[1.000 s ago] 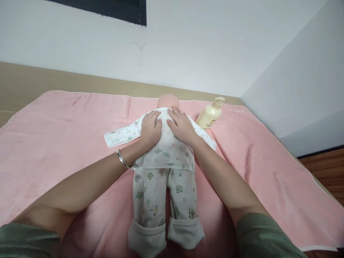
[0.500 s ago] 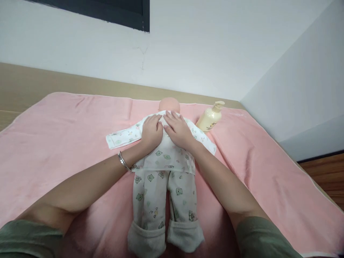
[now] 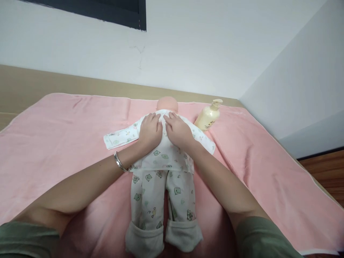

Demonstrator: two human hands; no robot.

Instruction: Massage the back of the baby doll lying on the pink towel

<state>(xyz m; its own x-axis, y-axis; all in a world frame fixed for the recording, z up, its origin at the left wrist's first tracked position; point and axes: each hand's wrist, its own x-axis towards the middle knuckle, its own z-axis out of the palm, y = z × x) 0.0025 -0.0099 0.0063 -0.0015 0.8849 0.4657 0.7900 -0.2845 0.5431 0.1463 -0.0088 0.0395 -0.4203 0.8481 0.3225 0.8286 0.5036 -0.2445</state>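
A baby doll (image 3: 167, 104) lies stretched out on a pink blanket (image 3: 88, 122), its smooth round head pointing away from me. It wears a white top (image 3: 161, 157) and white trousers (image 3: 150, 200), both printed with small green animal faces, and the trouser cuffs are folded up. My left hand (image 3: 151, 132) rests flat on the upper left of the doll's torso, and a silver bangle circles that wrist. On the upper right, my right hand (image 3: 178, 130) lies with its fingers stretched out over the cloth. Both thumbs point inward, close together. The doll's face is out of sight.
A cream pump bottle (image 3: 208, 117) leans on the blanket just beyond the doll's right-hand sleeve. Behind the blanket runs a wooden edge (image 3: 107, 86) against a white wall. A dark frame hangs at upper left, and brown wood shows at far right.
My right hand has shifted slightly to the right across the top, its fingers a little more drawn in. My left hand stays nearly in place. The whole view has drifted slightly.
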